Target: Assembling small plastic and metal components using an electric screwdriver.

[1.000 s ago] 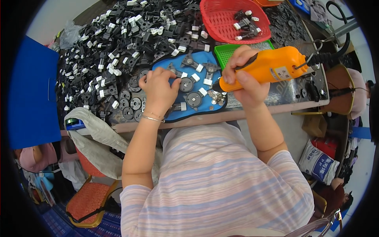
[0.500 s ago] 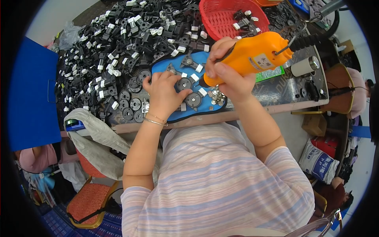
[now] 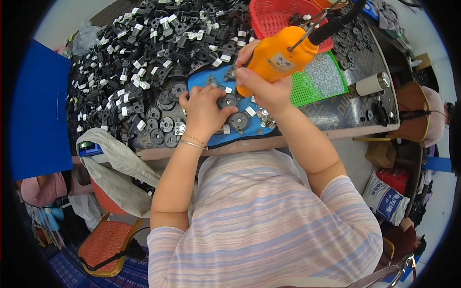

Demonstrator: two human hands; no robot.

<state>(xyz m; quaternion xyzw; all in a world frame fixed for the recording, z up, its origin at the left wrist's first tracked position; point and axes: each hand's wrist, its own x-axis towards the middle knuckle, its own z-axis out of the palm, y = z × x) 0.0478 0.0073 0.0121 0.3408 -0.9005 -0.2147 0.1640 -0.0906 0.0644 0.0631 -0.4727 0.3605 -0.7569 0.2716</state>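
Observation:
My right hand [image 3: 264, 86] grips an orange electric screwdriver [image 3: 281, 56], held upright with its tip down over a round black disc part [image 3: 227, 101] on the blue work mat [image 3: 204, 82]. My left hand [image 3: 204, 109] rests on the mat just left of that disc, fingers pressing on it. Another black disc [image 3: 238, 121], small white blocks [image 3: 250, 111] and a cluster of small screws [image 3: 265, 115] lie on the mat near my right wrist.
A big heap of black and white plastic parts [image 3: 144, 43] covers the table's left and far side. A red basket [image 3: 283, 17] stands behind, a green tray [image 3: 319, 79] to the right, a white cylinder [image 3: 372, 84] further right. A blue panel [image 3: 36, 115] stands at left.
My right hand has swung the orange screwdriver from lying sideways at the right to upright over the mat. My left hand shifted slightly right on the disc.

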